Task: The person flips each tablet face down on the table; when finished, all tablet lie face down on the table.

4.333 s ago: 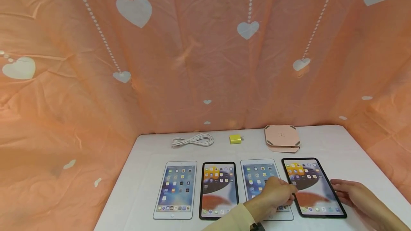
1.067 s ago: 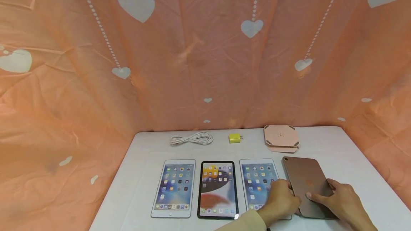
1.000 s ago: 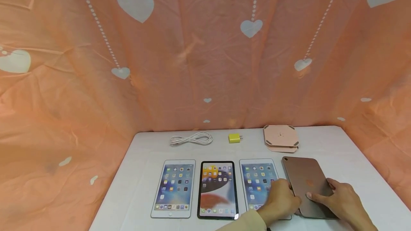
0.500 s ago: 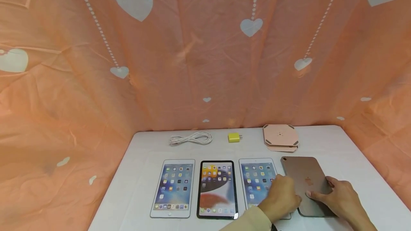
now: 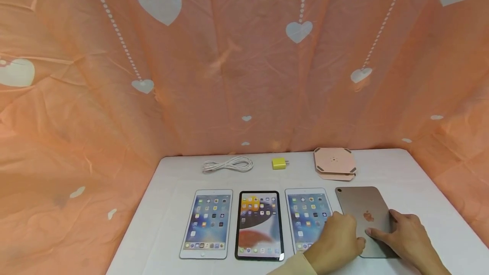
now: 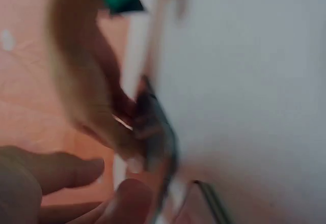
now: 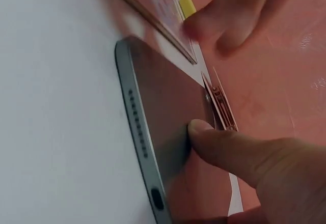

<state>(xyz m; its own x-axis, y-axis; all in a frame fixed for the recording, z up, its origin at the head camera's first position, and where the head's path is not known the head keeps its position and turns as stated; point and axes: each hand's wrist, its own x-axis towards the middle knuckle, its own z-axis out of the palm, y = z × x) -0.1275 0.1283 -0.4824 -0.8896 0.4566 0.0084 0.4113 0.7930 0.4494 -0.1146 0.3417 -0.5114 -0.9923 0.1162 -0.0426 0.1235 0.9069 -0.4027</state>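
Observation:
A tablet (image 5: 361, 203) with a bronze back and an apple logo lies face down at the right end of a row. My right hand (image 5: 412, 239) grips its right edge, thumb on the back, as the right wrist view also shows. My left hand (image 5: 338, 239) hovers by the tablet's left edge with loosely bent fingers. In the right wrist view a gap shows between that left hand (image 7: 229, 15) and the tablet (image 7: 163, 102). Partly hidden behind the left hand is a white-framed tablet (image 5: 305, 211), screen up. The left wrist view is blurred.
Further left lie a black-framed tablet (image 5: 259, 224) and another white-framed tablet (image 5: 206, 224), both screen up. Along the back of the white table (image 5: 153, 224) are a coiled white cable (image 5: 229, 164), a yellow charger plug (image 5: 279, 164) and a pink folding stand (image 5: 334, 161). An orange heart-patterned cloth (image 5: 244, 75) hangs behind.
The rightmost tablet lay screen up in the oldest frame; it has been turned face down. My left hand has let go of its left edge. The right hand keeps its grip.

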